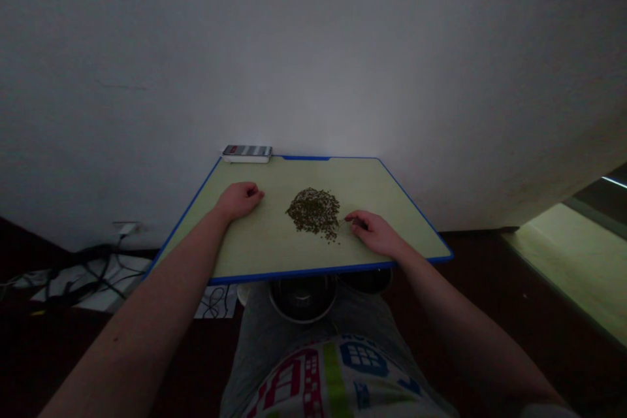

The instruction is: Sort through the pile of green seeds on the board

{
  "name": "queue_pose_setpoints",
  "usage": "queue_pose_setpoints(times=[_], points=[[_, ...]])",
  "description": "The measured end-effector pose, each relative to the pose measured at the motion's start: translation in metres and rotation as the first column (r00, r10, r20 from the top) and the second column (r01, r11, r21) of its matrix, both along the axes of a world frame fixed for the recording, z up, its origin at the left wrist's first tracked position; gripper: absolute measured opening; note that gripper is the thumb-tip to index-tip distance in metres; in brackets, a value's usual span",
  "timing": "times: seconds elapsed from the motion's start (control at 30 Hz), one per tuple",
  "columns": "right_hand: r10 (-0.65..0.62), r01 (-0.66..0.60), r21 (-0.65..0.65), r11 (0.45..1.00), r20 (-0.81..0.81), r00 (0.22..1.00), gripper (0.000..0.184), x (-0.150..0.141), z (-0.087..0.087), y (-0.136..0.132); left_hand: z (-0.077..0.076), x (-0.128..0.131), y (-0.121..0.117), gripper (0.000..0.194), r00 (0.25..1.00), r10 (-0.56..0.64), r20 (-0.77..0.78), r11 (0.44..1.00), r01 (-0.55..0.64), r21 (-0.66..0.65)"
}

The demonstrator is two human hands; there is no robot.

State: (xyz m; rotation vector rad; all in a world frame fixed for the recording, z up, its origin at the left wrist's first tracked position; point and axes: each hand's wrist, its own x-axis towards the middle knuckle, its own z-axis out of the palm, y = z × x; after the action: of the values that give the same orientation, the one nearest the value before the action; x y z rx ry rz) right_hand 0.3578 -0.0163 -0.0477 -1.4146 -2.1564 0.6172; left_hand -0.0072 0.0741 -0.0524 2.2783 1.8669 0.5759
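Observation:
A pale green board with a blue rim lies across my lap. On it sits a small heap of dark green-brown grains, a few scattered at its right edge. My left hand rests on the board left of the heap, fingers curled into a loose fist with nothing visible in them. My right hand lies right of the heap, fingers bent and tips close to the stray grains; whether it pinches any is too small to tell.
A white device with a dark screen sits at the board's far left corner against the wall. Two bowls stand under the board's near edge. Cables and papers lie on the floor to the left.

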Motion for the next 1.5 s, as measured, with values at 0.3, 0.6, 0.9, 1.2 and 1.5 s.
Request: queue_pose_setpoints(times=[0.3, 0.6, 0.9, 1.2, 1.5], points=[[-0.013, 0.013, 0.002, 1.0, -0.024, 1.0, 0.031, 0.003, -0.005, -0.006, -0.001, -0.001, 0.001, 0.036, 1.0, -0.027, -0.013, 1.0, 0.027, 0.003], [-0.044, 0.045, 0.033, 0.998, -0.051, 0.998, 0.034, 0.005, -0.006, -0.016, 0.0, -0.001, 0.001, 0.035, 0.999, -0.029, -0.014, 0.999, 0.029, 0.02], [-0.074, 0.082, 0.059, 0.995, -0.126, 0.989, 0.033, 0.008, -0.013, -0.016, -0.001, -0.001, 0.002, 0.035, 0.998, -0.047, -0.039, 0.999, 0.047, 0.011], [-0.015, 0.017, 0.054, 0.998, -0.038, 0.999, 0.033, 0.007, -0.01, -0.02, -0.002, -0.001, 0.003, 0.035, 0.998, -0.041, -0.044, 0.999, 0.041, 0.009], [-0.027, 0.031, 0.059, 0.998, -0.071, 0.997, 0.033, 0.007, -0.009, -0.021, 0.001, 0.0, 0.0, 0.035, 0.999, -0.029, -0.034, 1.0, 0.029, 0.012]])
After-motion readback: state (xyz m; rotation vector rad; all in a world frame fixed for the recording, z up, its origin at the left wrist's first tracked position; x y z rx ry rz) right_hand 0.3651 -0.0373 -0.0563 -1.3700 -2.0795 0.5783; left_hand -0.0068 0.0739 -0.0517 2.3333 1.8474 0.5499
